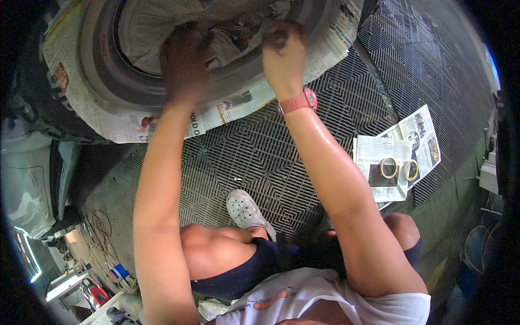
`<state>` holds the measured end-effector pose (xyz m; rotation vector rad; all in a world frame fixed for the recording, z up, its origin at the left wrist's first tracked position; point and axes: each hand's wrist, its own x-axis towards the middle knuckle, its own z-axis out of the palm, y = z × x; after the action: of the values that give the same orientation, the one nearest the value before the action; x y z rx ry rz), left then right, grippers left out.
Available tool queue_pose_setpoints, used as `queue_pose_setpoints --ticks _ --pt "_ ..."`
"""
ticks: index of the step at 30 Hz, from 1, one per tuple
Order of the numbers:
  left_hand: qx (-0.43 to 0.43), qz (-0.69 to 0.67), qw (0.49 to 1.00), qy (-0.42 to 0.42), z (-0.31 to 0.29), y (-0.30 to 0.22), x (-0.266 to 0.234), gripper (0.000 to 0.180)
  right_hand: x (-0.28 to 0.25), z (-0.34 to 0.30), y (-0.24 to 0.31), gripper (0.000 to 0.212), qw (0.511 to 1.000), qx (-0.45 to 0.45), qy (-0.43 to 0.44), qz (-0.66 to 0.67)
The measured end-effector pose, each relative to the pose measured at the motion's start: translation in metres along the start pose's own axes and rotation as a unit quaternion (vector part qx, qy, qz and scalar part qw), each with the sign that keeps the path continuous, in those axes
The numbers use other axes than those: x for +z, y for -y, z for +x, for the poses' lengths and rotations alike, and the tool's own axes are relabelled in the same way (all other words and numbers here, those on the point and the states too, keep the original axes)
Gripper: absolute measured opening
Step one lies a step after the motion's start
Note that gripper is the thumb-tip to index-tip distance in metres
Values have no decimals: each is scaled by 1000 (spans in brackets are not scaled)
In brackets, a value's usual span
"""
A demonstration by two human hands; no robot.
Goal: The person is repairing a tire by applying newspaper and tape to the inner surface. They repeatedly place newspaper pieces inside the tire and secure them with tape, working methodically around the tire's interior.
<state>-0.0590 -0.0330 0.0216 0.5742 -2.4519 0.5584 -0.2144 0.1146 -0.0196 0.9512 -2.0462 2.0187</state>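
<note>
A wheel stands before me, its grey rim (pixel 103 70) ringed by newspaper sheets (pixel 233 108) laid over the tire. More crumpled newspaper (pixel 142 32) fills the middle of the wheel. My left hand (pixel 187 62) reaches over the rim's lower edge, dark and smeared by motion, so its fingers cannot be made out. To its right, my right hand (pixel 284 49) is at the rim's lower right, with fingers curled in. Whatever it may hold is hidden in shadow. A pink watch (pixel 299 102) circles my right wrist.
Two rolls of tape (pixel 388 168) rest on loose newspapers (pixel 423 130) at the right, on dark grated floor tiles (pixel 260 146). A grey vehicle panel (pixel 27 179) stands at the left. Cables (pixel 100 233) lie at lower left; a blue container (pixel 476 260) is at far right.
</note>
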Motion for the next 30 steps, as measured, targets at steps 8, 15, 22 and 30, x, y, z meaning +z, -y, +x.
queue_pose_setpoints --ticks 8,15,22,30 --pt "23 31 999 -12 -10 3 6 39 19 58 -16 49 917 -314 65 -237" --pt "23 -8 999 -42 -10 11 13 42 1 72 12 71 943 -157 178 -234" --pt "82 47 996 1 -16 17 34 51 -55 113 12 38 776 -193 532 -279" --pt "145 179 973 22 3 14 19 49 -341 -17 -26 32 768 -90 520 -362"
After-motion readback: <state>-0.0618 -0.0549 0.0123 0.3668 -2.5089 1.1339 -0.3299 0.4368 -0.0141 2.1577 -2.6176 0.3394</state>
